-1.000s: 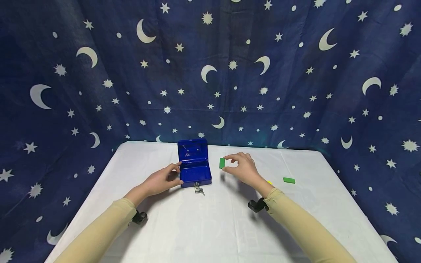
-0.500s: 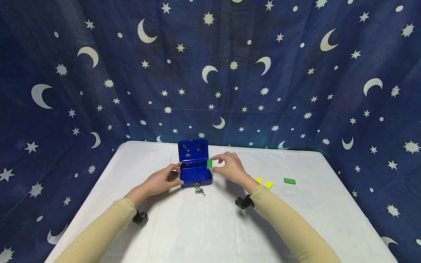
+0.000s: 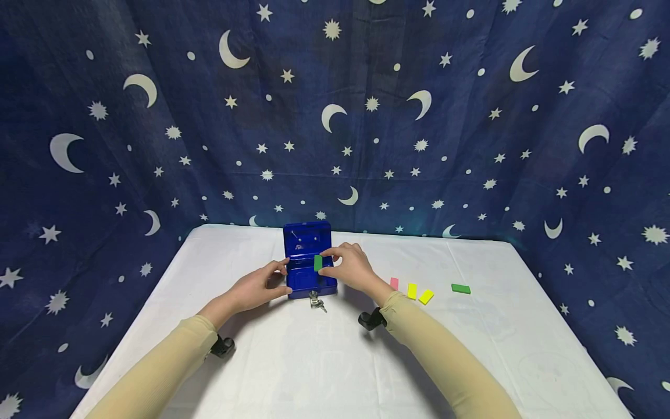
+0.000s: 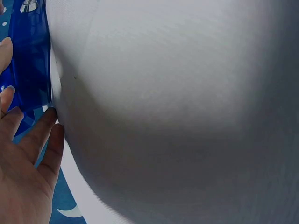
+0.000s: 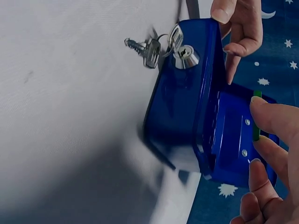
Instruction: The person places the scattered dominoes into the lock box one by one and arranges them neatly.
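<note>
Just below the middle of the head view, the right hand pinched a green block over the open blue box; farther left, the left hand, fingers spread, touched the box's side.

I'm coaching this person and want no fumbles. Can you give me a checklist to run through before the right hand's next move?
1. Lid up: ok, it stands open at the back of the blue box.
2. Box steadied: ok, the left hand holds its left side.
3. Grip on the green block: ok, the right hand pinches it between thumb and finger.
4. Keys clear of the opening: ok, they are outside, by the front lock.
5. Spot beneath the block free: cannot tell, block and fingers hide part of the box's inside.
</note>
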`<state>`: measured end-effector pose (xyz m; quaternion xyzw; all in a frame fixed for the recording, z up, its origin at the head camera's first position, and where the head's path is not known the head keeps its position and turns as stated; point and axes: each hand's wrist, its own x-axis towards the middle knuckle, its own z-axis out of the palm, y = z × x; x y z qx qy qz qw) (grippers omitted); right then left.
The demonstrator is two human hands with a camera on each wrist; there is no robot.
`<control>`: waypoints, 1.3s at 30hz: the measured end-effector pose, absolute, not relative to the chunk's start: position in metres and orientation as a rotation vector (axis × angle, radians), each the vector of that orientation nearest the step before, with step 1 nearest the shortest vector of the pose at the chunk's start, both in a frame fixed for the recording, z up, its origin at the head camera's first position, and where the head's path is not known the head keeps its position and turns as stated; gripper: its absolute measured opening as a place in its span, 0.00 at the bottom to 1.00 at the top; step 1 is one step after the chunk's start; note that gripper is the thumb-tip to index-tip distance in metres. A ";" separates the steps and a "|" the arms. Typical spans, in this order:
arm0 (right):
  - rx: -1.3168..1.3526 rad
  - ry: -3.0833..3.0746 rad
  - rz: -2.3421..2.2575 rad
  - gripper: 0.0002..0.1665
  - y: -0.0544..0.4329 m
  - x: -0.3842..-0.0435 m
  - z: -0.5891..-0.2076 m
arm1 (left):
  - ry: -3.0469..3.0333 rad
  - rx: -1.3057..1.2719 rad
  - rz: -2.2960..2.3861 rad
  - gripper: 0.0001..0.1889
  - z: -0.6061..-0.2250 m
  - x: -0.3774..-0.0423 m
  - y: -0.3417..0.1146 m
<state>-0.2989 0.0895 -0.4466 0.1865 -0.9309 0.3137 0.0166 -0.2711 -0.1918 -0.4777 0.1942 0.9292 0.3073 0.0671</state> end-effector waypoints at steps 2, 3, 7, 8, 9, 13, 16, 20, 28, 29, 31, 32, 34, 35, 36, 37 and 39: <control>0.581 -2.908 0.963 0.27 0.084 -0.300 -0.448 | 2.799 0.578 0.927 0.22 -0.478 -0.271 -0.192; 0.583 -2.910 0.957 0.27 0.082 -0.301 -0.448 | 2.799 0.576 0.925 0.22 -0.478 -0.271 -0.192; 0.601 -2.938 0.917 0.27 0.072 -0.303 -0.451 | 2.796 0.570 0.920 0.22 -0.479 -0.272 -0.192; 0.610 -2.947 0.904 0.27 0.070 -0.304 -0.451 | 2.798 0.570 0.918 0.22 -0.479 -0.272 -0.192; 0.618 -2.953 0.902 0.27 0.068 -0.304 -0.451 | 2.798 0.569 0.914 0.22 -0.479 -0.272 -0.192; 0.660 -2.974 0.868 0.26 0.060 -0.305 -0.453 | 2.797 0.570 0.906 0.22 -0.478 -0.273 -0.192; 0.698 -2.985 0.826 0.26 0.056 -0.304 -0.453 | 2.790 0.576 0.914 0.22 -0.478 -0.273 -0.193; 0.746 -3.000 0.760 0.27 0.050 -0.305 -0.453 | 2.786 0.589 0.922 0.22 -0.478 -0.273 -0.193; 0.824 -3.013 0.645 0.27 0.042 -0.308 -0.456 | 2.781 0.588 0.931 0.23 -0.479 -0.274 -0.194; 0.827 -3.021 0.626 0.27 0.040 -0.309 -0.456 | 2.779 0.586 0.933 0.23 -0.479 -0.274 -0.194; 0.827 -3.035 0.595 0.27 0.038 -0.310 -0.457 | 2.774 0.584 0.938 0.23 -0.479 -0.273 -0.194; 0.825 -3.043 0.584 0.27 0.037 -0.310 -0.457 | 2.772 0.582 0.939 0.23 -0.478 -0.273 -0.194; 0.822 -3.051 0.563 0.26 0.034 -0.310 -0.457 | 2.770 0.576 0.940 0.24 -0.478 -0.272 -0.195; 0.822 -3.054 0.549 0.26 0.033 -0.311 -0.457 | 2.770 0.574 0.939 0.24 -0.478 -0.272 -0.195; 0.821 -3.057 0.534 0.26 0.031 -0.311 -0.458 | 2.773 0.583 0.935 0.24 -0.478 -0.272 -0.195; 0.821 -3.058 0.519 0.26 0.030 -0.311 -0.458 | 2.774 0.583 0.935 0.24 -0.477 -0.272 -0.195; 0.822 -3.060 0.487 0.25 0.027 -0.311 -0.459 | 2.776 0.589 0.936 0.24 -0.477 -0.272 -0.195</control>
